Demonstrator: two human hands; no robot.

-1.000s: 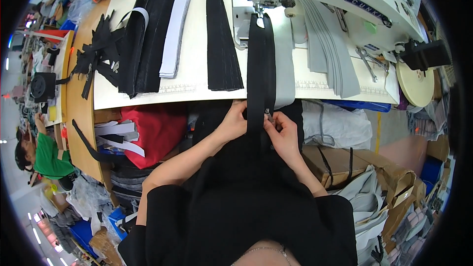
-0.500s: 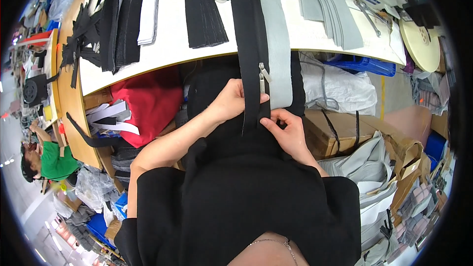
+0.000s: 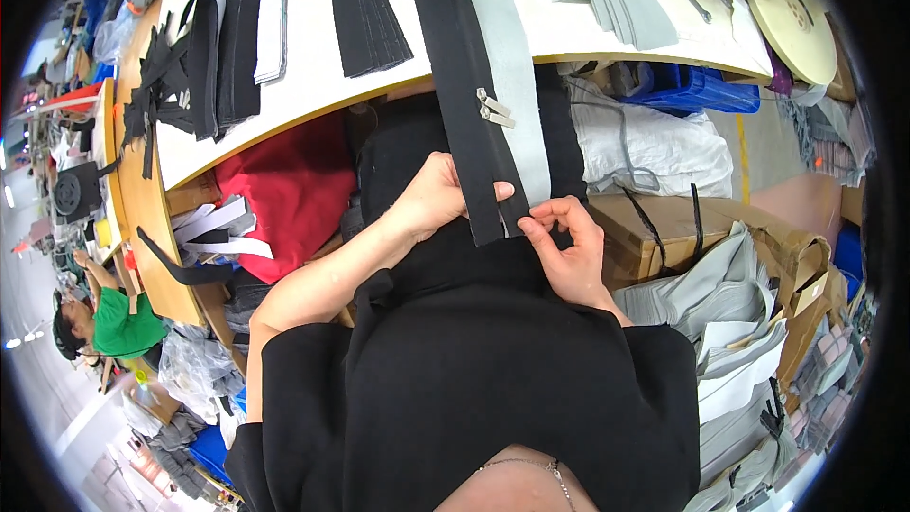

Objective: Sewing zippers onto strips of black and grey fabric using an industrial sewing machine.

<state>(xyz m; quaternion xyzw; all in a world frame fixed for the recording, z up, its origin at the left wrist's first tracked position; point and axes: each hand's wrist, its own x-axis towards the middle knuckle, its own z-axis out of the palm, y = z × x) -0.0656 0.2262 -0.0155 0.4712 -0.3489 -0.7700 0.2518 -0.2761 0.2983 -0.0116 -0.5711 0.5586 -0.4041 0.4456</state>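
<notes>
My left hand (image 3: 436, 193) pinches black zipper strip (image 3: 451, 57) | right hand (image 3: 573, 245) nips its near corner | likely light, floppy; grip edges, sliders (image 3: 496, 115) beyond my hands

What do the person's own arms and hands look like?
The left hand and right hand are bare, with no gloves, rings or wrist straps visible. The forearms are uncovered too; loose, plain black sleeves end near the elbows.

surface finishes before me.
my zipper strip (image 3: 463, 85): matt cloth; its pulls (image 3: 498, 118): glossy metal; my tabletop (image 3: 308, 76): smooth.
</notes>
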